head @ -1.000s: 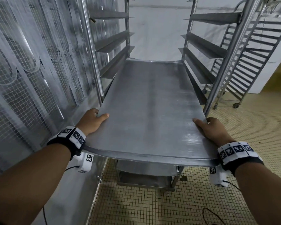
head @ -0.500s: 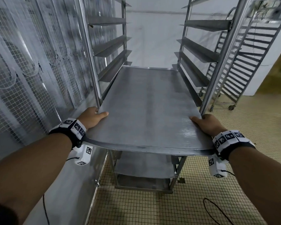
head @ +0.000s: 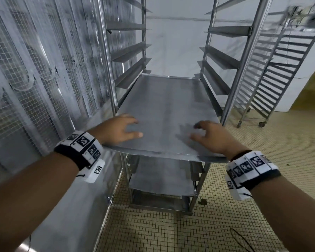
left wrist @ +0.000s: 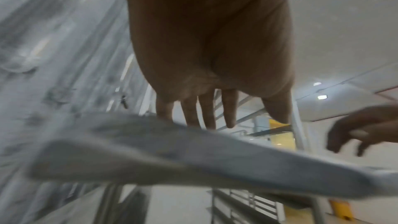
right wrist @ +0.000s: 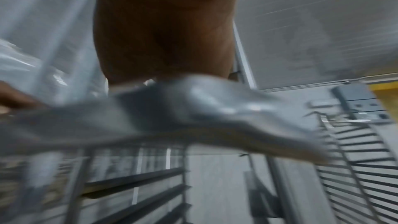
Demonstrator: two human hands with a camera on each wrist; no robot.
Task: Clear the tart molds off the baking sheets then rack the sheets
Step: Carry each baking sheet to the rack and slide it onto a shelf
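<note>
Resting in the rack (head: 244, 57), baking sheet (head: 167, 113) lies beneath spread fingers (head: 133, 120) (both hands).

head view high, looking down, wrist views low, close, sharing baking sheet (head: 164, 113)

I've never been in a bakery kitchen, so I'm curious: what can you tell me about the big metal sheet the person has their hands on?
The baking sheet is a large, flat rectangle of dull grey metal with a low rim and rounded corners, bare on top. It lies level on the side rails of a tall steel rack, its near edge sticking out toward the person. The left hand and right hand are over its near corners, fingers loosely spread.
</note>
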